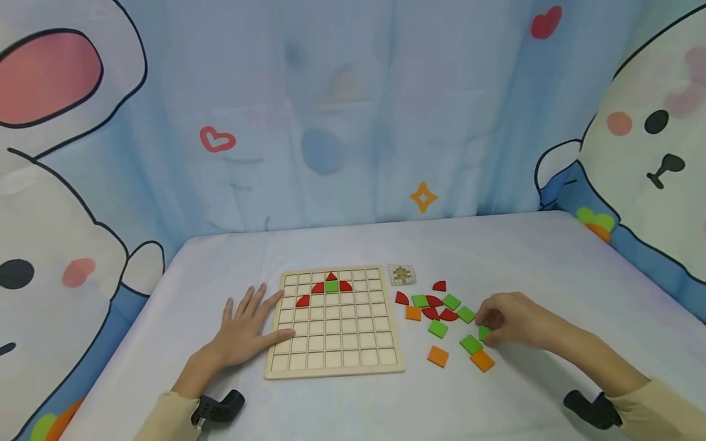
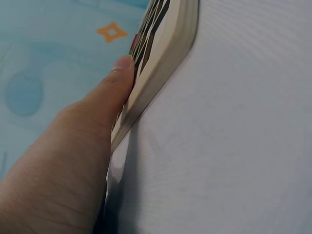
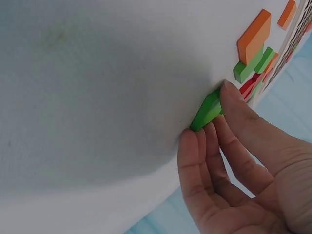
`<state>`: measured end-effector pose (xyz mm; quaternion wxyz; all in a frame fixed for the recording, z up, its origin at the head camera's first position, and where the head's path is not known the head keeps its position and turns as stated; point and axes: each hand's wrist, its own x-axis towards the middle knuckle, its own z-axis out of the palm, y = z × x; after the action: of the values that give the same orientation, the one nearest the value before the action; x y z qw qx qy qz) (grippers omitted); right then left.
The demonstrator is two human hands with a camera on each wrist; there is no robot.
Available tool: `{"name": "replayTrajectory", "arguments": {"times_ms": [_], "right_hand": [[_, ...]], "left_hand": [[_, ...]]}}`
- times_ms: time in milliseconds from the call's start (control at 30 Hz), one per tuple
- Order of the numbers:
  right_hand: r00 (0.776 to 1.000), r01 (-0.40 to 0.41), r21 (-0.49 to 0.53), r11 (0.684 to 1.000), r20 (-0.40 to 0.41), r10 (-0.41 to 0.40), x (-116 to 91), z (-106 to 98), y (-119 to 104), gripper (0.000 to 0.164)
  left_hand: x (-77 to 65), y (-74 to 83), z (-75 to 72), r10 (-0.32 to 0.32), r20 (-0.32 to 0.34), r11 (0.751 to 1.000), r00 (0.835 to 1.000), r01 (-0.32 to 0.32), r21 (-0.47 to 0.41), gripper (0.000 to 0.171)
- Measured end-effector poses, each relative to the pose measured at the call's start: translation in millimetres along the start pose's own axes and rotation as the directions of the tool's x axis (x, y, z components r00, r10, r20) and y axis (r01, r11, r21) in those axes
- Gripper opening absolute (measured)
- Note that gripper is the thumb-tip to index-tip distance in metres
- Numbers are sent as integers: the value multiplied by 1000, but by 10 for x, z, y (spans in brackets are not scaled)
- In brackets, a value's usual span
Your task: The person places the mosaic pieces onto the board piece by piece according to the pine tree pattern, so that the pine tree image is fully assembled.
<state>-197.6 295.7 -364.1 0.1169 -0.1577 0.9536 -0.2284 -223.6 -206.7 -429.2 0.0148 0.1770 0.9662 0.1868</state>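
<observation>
A wooden grid board (image 1: pixel 334 371) lies flat on the white table. Near its top sit a red triangle (image 1: pixel 331 277), a green square (image 1: pixel 331 286) and several red quarter-circle tiles (image 1: pixel 303 301). My left hand (image 1: pixel 239 337) rests at the board's left edge with fingers spread, the thumb lying over the frame; the left wrist view shows the thumb on the board's rim (image 2: pixel 161 68). To the right, my right hand (image 1: pixel 515 321) pinches a green square tile (image 3: pixel 207 111) between thumb and fingertips, at the right side of the loose tiles.
Loose tiles lie right of the board: green squares (image 1: pixel 438 329), orange squares (image 1: pixel 438 356) and red quarter circles (image 1: pixel 449 315). A small pattern card (image 1: pixel 402 275) lies by the board's upper right corner. Behind the table hangs a blue printed curtain (image 1: pixel 353 153).
</observation>
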Motion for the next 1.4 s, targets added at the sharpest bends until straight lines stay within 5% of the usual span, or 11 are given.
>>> {"name": "replayTrajectory", "arguments": {"times_ms": [667, 1033, 1400], "right_hand": [[999, -48, 80, 996, -11, 49, -27, 1, 112, 28], [998, -24, 149, 989, -46, 31, -79, -17, 213, 26], [993, 39, 115, 993, -112, -26, -119, 49, 129, 26]], "left_hand": [[25, 3, 7, -14, 9, 1000, 1000, 14, 2, 92], [29, 49, -6, -11, 15, 1000, 1000, 11, -17, 92], [-6, 35, -26, -16, 7, 1000, 1000, 16, -6, 92]]}}
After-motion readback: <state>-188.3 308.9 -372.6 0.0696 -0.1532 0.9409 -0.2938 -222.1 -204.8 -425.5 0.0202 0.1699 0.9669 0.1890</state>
